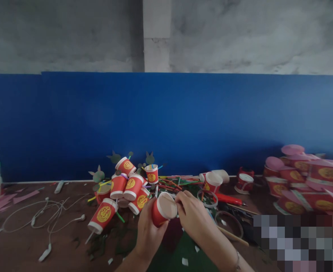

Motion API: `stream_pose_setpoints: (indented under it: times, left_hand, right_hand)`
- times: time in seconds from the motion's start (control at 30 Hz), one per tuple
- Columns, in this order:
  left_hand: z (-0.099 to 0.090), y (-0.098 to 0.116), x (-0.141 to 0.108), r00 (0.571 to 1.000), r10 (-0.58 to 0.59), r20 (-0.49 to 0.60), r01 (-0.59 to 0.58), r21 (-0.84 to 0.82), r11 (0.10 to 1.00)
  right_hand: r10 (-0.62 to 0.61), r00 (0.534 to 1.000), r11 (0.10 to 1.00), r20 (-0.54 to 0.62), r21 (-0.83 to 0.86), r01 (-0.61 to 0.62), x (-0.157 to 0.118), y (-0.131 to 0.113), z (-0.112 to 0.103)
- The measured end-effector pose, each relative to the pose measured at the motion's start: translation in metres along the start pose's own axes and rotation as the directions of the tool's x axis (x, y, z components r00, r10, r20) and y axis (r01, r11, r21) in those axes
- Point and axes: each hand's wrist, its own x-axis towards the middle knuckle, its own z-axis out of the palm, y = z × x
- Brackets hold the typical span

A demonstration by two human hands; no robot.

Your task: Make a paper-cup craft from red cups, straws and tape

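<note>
Red paper cup with white edging (pixel 158 214) sits clamped in the left hand (pixel 147 228), up above the brown tabletop (pixel 16 251)! Its pale round end tips up and rightward, long axis slanting from lower left. Right hand (pixel 193 214) bunches at that rim; whether it pinches anything, I can't tell. Behind, thin coloured strips (pixel 152 166) poke from an upright red-and-gold paper cup (pixel 151 176); beside it, similar cups (pixel 133 184) lie heaped.

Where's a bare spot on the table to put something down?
Front left: the brown table looks bare left of the nearest white earbud, in front of the looped cable. A second patch lies between that earbud and the dark scraps. Around the held cup it's crowded: piled cups left, straws behind, a tape roll right.
</note>
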Motion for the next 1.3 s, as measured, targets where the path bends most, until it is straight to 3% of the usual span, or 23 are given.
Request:
stream_pose_setpoints:
  times: [0.2, 0.4, 0.57, 0.73, 0.83, 0.9, 0.97, 1.1, 1.17, 1.23, 1.3]
  left_hand:
    - [-0.003, 0.002, 0.000, 0.993, 0.112, 0.039, -0.112, 0.002, 0.994]
    - [-0.004, 0.008, -0.003, 0.980, 0.191, 0.054, -0.190, -0.016, 0.982]
    - [-0.004, 0.006, -0.001, 0.992, 0.102, 0.070, -0.100, -0.042, 0.994]
    - [-0.001, 0.000, 0.000, 1.000, 0.000, 0.026, 0.002, -0.059, 0.998]
    - [0.001, 0.003, -0.004, 0.997, 0.032, 0.074, -0.023, -0.113, 0.993]
    - [0.000, 0.006, -0.008, 0.986, 0.103, 0.132, -0.082, -0.157, 0.984]
    - [-0.001, 0.009, -0.011, 0.973, 0.152, 0.172, -0.112, -0.219, 0.969]
    - [-0.003, 0.010, -0.011, 0.973, 0.060, 0.223, 0.044, -0.433, 0.900]
    - [-0.004, 0.011, -0.008, 0.965, 0.046, 0.259, 0.106, -0.545, 0.832]
    - [-0.005, 0.012, -0.005, 0.958, 0.067, 0.280, 0.119, -0.597, 0.794]
    - [-0.006, 0.014, -0.003, 0.948, 0.073, 0.310, 0.141, -0.613, 0.777]
  right_hand:
    - [0.014, 1.000, 1.000, 0.022, -0.022, -0.013, -0.001, -0.004, -0.004]
    - [0.016, 1.000, 0.999, 0.003, -0.028, -0.016, 0.001, -0.011, 0.009]
    - [-0.003, 0.997, 0.999, 0.074, -0.048, 0.007, -0.004, -0.004, -0.002]
    - [0.088, 0.979, 0.969, 0.186, -0.242, -0.041, -0.015, 0.002, -0.023]
    - [0.098, 0.959, 0.950, 0.267, -0.311, -0.011, -0.019, -0.007, -0.025]
    - [0.094, 0.962, 0.952, 0.257, -0.307, -0.011, -0.020, -0.014, -0.024]
    - [0.074, 0.976, 0.967, 0.205, -0.255, -0.020, -0.018, -0.016, -0.024]
    - [-0.024, 1.000, 1.000, 0.000, 0.003, 0.024, -0.004, 0.005, -0.024]
    - [0.055, 0.997, 0.978, -0.050, 0.206, -0.044, 0.008, 0.018, -0.019]
    - [0.122, 0.990, 0.902, 0.069, 0.408, -0.140, 0.019, 0.026, -0.010]
    - [0.110, 0.964, 0.795, 0.243, 0.561, -0.233, 0.025, 0.028, 0.003]
